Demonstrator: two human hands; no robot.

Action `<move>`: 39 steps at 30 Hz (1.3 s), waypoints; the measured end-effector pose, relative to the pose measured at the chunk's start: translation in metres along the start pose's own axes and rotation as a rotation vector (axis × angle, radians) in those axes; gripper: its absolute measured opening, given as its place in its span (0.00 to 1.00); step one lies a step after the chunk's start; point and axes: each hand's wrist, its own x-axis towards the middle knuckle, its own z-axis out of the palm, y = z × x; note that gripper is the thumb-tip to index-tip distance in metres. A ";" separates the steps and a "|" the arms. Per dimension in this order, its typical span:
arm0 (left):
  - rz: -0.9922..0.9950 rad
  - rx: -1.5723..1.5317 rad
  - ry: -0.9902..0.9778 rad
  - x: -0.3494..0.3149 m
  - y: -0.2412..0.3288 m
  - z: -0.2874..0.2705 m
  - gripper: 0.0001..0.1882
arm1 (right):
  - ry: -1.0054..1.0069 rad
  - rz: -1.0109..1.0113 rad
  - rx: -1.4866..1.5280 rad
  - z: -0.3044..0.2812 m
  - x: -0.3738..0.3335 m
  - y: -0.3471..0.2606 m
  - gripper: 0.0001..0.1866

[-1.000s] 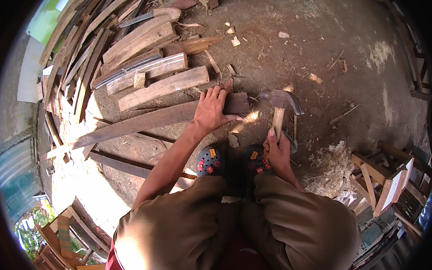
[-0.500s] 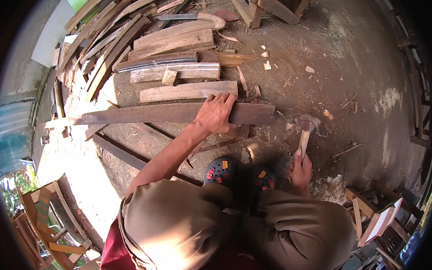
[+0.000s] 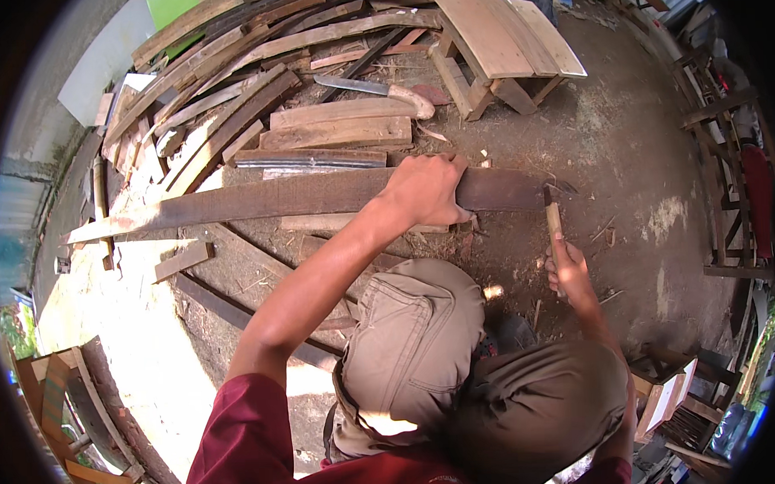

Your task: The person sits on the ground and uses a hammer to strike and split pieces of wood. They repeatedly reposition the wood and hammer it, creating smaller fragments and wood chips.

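A long dark plank [image 3: 292, 198] lies across in front of me, raised off the ground at least where my left hand [image 3: 427, 189] holds it. The fingers of that hand wrap over the plank's far edge, towards its right end. My right hand [image 3: 569, 268] is closed round the light wooden handle of a hammer [image 3: 554, 221]. Its dark metal head is at the plank's right end; whether they touch I cannot tell. Under the plank a pale short board [image 3: 318, 222] shows in part.
Beyond the plank lie short cut boards [image 3: 341, 134] and a handsaw [image 3: 412, 99] with a wooden handle. Stacked long boards [image 3: 220, 86] fill the far left. A low wooden table [image 3: 496, 38] stands at the back; wooden frames [image 3: 723, 196] line the right side.
The plank has come up and to the right with my left hand. My right hand has brought the hammer up from beside my foot to the plank's right end. My view has shifted.
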 end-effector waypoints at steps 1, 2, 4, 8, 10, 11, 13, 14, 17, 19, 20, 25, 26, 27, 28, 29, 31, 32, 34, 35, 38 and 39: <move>-0.010 -0.030 -0.013 0.005 0.005 -0.007 0.36 | 0.038 0.021 -0.052 -0.006 -0.002 -0.015 0.25; -0.038 -0.042 -0.033 0.006 0.005 -0.015 0.36 | 0.052 0.042 -0.093 -0.006 0.002 -0.024 0.25; -0.028 -0.048 0.054 0.011 0.000 -0.029 0.36 | 0.055 -0.006 -0.096 -0.013 0.006 -0.036 0.25; -0.057 -0.026 0.167 0.043 -0.020 -0.048 0.39 | 0.036 -0.181 -0.085 -0.039 0.024 -0.049 0.24; -0.119 0.026 0.172 0.066 -0.035 -0.065 0.39 | 0.018 -0.271 -0.090 -0.050 0.041 -0.055 0.24; -0.111 0.054 0.209 0.075 -0.045 -0.069 0.39 | 0.021 -0.302 -0.122 -0.051 0.040 -0.067 0.23; -0.100 0.109 0.279 0.092 -0.067 -0.077 0.39 | -0.003 -0.278 -0.114 -0.052 0.044 -0.095 0.23; -0.134 0.131 0.271 0.100 -0.080 -0.076 0.43 | -0.011 -0.253 -0.090 -0.052 0.051 -0.102 0.24; -0.193 0.268 0.313 0.111 -0.110 -0.069 0.37 | -0.057 -0.196 -0.012 -0.050 0.072 -0.133 0.24; -0.309 0.346 0.227 0.108 -0.140 -0.059 0.37 | -0.124 -0.168 0.070 -0.044 0.079 -0.158 0.22; -0.336 0.339 0.213 0.106 -0.150 -0.056 0.37 | -0.154 -0.193 0.072 -0.041 0.083 -0.165 0.22; -0.427 0.327 0.195 0.098 -0.156 -0.045 0.36 | -0.260 -0.257 0.028 -0.033 0.102 -0.176 0.24; -0.421 0.345 0.213 0.100 -0.155 -0.048 0.36 | -0.281 -0.238 0.026 -0.031 0.105 -0.179 0.24; -0.436 0.349 0.201 0.103 -0.156 -0.051 0.37 | -0.283 -0.195 0.052 -0.029 0.102 -0.185 0.23; -0.447 0.328 0.186 0.113 -0.153 -0.058 0.37 | -0.275 -0.154 0.076 -0.028 0.096 -0.196 0.23; -0.458 0.315 0.174 0.123 -0.152 -0.069 0.38 | -0.271 -0.119 0.103 -0.026 0.093 -0.205 0.23; -0.481 0.292 0.118 0.148 -0.153 -0.088 0.43 | -0.249 -0.118 0.104 -0.026 0.092 -0.208 0.23; -0.463 0.289 0.122 0.159 -0.153 -0.096 0.44 | -0.248 -0.123 0.104 -0.025 0.094 -0.210 0.22; -0.423 0.284 0.132 0.182 -0.151 -0.108 0.48 | -0.250 -0.064 0.116 -0.024 0.096 -0.222 0.22; -0.394 0.288 0.117 0.191 -0.151 -0.110 0.52 | -0.256 -0.005 0.132 -0.025 0.096 -0.229 0.22; -0.337 0.266 0.083 0.208 -0.155 -0.110 0.57 | -0.256 0.066 0.121 -0.027 0.094 -0.253 0.22; -0.370 0.254 0.036 0.207 -0.155 -0.114 0.59 | -0.254 0.070 0.109 -0.029 0.094 -0.260 0.22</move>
